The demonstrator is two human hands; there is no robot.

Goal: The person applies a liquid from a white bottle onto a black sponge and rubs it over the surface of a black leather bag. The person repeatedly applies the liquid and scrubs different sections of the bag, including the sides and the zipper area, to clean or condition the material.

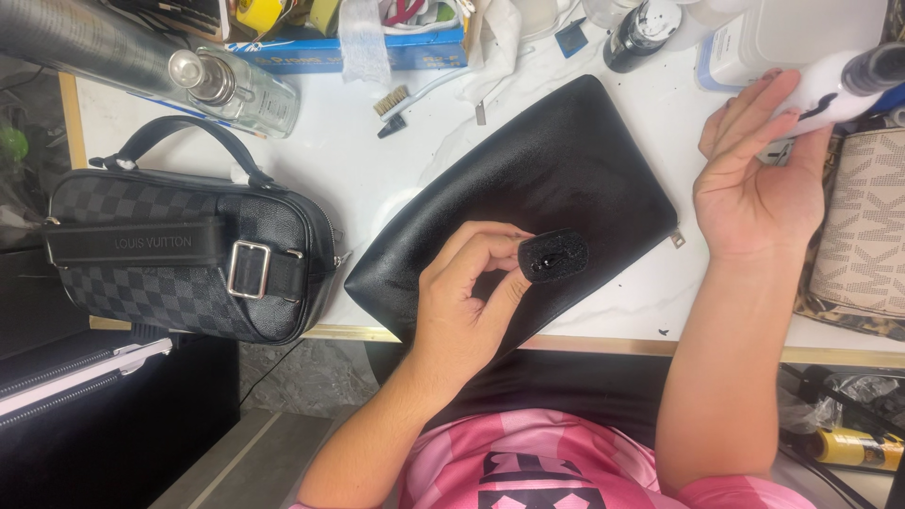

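A flat black leather pouch lies slantwise on the white table. My left hand pinches a small black applicator pad with a glossy wet face, held just over the pouch's near end. My right hand is raised at the right, palm towards me, with its fingers around a white bottle with a black cap. The bottle lies tilted across my fingertips, off to the right of the pouch.
A dark checkered handbag with a strap and buckle sits at the table's left edge. A clear glass bottle, a small brush, a dark bottle and a white container crowd the back. A patterned beige bag is at the right.
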